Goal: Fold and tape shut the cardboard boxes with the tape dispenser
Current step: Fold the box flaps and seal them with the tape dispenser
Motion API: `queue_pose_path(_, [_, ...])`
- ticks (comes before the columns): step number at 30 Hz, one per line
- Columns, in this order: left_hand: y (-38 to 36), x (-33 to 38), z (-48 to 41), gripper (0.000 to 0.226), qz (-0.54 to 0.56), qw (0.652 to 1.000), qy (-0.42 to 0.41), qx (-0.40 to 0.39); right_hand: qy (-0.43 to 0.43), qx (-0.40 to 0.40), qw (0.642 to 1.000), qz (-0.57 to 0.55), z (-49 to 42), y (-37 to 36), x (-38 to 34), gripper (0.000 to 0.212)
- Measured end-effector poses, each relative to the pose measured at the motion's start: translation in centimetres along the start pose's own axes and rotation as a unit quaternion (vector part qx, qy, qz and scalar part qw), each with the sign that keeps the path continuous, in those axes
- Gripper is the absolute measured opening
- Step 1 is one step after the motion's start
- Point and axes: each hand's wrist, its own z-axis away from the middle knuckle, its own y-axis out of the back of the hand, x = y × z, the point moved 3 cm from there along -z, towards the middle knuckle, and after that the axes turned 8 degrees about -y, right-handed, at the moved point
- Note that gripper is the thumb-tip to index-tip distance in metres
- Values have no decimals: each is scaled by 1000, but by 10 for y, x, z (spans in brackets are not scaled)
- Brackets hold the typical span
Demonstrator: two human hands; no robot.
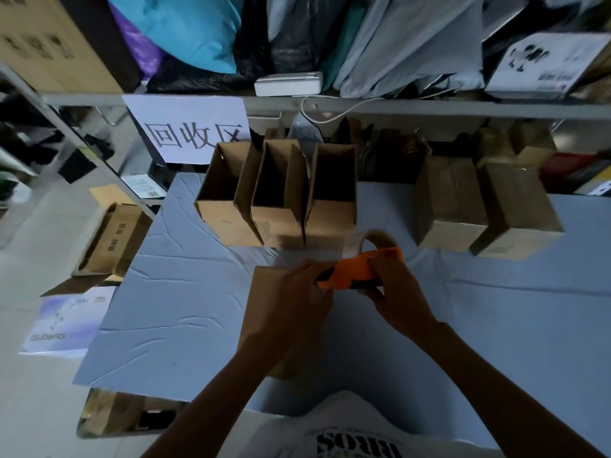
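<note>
The left hand point(297, 294) and forearm hide most of the box point(259, 292); the right hand point(398, 292) covers part of the dispenser point(355, 267). The tabletop point(512, 325) runs off the right edge.

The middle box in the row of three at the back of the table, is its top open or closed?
Open: the middle box has its top flaps standing up, and its dark inside shows.

We see an orange plastic tape dispenser point(360, 267), smooth and faintly shiny, carrying a glossy clear tape roll point(372, 238). We also see matt brown cardboard boxes point(231, 223), a creased pale-blue cloth table cover point(185, 292) and a white paper sign point(185, 127).
</note>
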Motion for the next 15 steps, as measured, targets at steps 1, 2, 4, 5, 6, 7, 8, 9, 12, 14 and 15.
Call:
queue_pose_path(1, [2, -1, -1, 35, 9, 1000, 11, -6, -5, -10, 1000, -9, 1, -1, 2, 56])
queue_pose_path(2, [3, -3, -2, 34, 25, 999, 24, -16, -9, -19, 1000, -18, 1, -1, 4, 57])
queue_pose_path(4, [5, -7, -7, 32, 63, 997, 43, -33, -15, -34, 999, -27, -1, 1, 9, 61])
queue_pose_path(5, [7, -9, -9, 30, 84, 995, 47, -33, -22, -43, 998, -35, -3, 2, 10, 62])
queue_pose_path(6, [8, -10, -12, 27, 106, 992, 51, -36, -30, -48, 998, -42, -6, 4, 11, 62])
queue_pose_path(7, [9, -11, -14, 23, 121, 990, 57, -50, -33, -44, 998, -38, -8, 6, 11, 62])
queue_pose_path(8, [9, -12, -17, 19, 129, 987, 64, -74, -23, -35, 999, -9, -11, 7, 12, 61])
queue_pose_path(9, [9, -15, -20, 16, 135, 983, 74, -97, -11, -27, 999, 24, -12, 6, 15, 60])
queue_pose_path(12, [9, -22, -27, 14, 164, 974, 104, -114, -62, -94, 994, -12, -16, 6, 23, 62])
queue_pose_path(14, [7, -27, -29, 12, 164, 974, 119, -101, -52, -132, 989, -43, -20, 3, 24, 67])
queue_pose_path(15, [6, -30, -31, 10, 158, 976, 123, -91, -50, -148, 986, -59, -22, 2, 24, 68])
